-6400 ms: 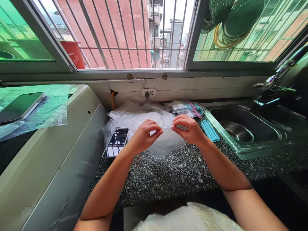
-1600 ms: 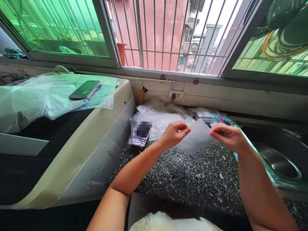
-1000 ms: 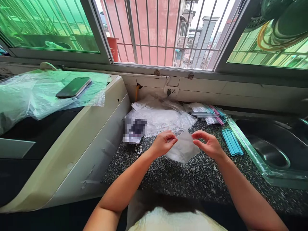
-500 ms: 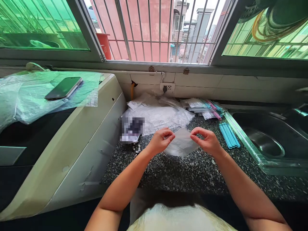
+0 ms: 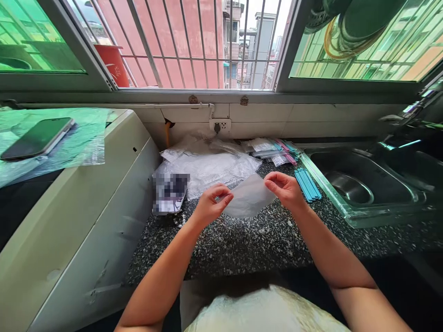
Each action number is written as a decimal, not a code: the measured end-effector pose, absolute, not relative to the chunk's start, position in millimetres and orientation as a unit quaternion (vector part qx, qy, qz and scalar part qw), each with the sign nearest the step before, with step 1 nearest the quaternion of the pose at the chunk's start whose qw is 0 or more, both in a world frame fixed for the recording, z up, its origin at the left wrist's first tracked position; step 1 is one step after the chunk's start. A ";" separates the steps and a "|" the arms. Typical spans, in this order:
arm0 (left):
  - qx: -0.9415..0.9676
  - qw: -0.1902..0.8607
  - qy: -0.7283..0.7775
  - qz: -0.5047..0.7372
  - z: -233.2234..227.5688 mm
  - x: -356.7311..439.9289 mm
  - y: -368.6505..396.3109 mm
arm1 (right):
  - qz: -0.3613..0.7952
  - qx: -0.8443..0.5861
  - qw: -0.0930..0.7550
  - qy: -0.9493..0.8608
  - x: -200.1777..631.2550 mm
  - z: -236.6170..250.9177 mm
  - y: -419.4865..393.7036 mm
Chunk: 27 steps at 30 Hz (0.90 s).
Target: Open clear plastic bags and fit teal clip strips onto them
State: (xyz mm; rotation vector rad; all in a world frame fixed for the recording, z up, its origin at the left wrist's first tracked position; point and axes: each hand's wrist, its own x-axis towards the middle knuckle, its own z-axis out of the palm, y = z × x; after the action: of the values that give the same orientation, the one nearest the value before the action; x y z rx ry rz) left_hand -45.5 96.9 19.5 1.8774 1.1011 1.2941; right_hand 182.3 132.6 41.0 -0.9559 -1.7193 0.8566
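A small translucent plastic bag [image 5: 251,196] is stretched between my two hands above the speckled countertop [image 5: 238,249]. My left hand [image 5: 214,203] pinches its left corner between thumb and fingers. At the upper right corner, my right hand [image 5: 284,186] grips it the same way, a little higher than the left. Behind the bag lies a heap of clear plastic bags [image 5: 211,163]. Several light-blue strips [image 5: 307,184] lie side by side just beyond my right hand. Farther back is a stack of filled packets [image 5: 268,150] with blue and pink strips.
A partly blurred-out flat object [image 5: 175,200] sits left of my left hand. The sink [image 5: 349,214] borders the counter on the right. A bulky cream appliance [image 5: 114,184] stands at left, with a phone [image 5: 39,136] on its plastic cover. A wall socket [image 5: 220,124] is behind.
The view has turned right, so the scene sits farther left. My right hand has risen relative to the left, and the bag is now tilted and pulled wider between them.
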 end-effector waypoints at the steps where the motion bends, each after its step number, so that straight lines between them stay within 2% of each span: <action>1: 0.706 0.296 0.410 0.496 20.4 -45.4 96.0 | 0.352 -0.393 0.479 -0.701 182.4 41.4 132.9; 14: 0.694 0.255 0.314 0.595 26.0 -52.2 87.8 | 0.401 -0.361 0.463 -0.703 161.7 60.7 145.2; 20: 0.711 0.164 0.315 0.606 31.9 -58.0 85.5 | 0.505 -0.335 0.354 -0.712 136.2 55.2 161.3; 27: 0.750 0.075 0.310 0.579 36.8 -61.8 85.7 | 0.541 -0.306 0.218 -0.752 113.3 53.6 163.7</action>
State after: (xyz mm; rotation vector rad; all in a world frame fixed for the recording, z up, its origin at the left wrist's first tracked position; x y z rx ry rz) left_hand -61.8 85.7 36.8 2.2502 0.9300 1.7364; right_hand 113.3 163.7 53.6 -0.8478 -2.0816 1.4983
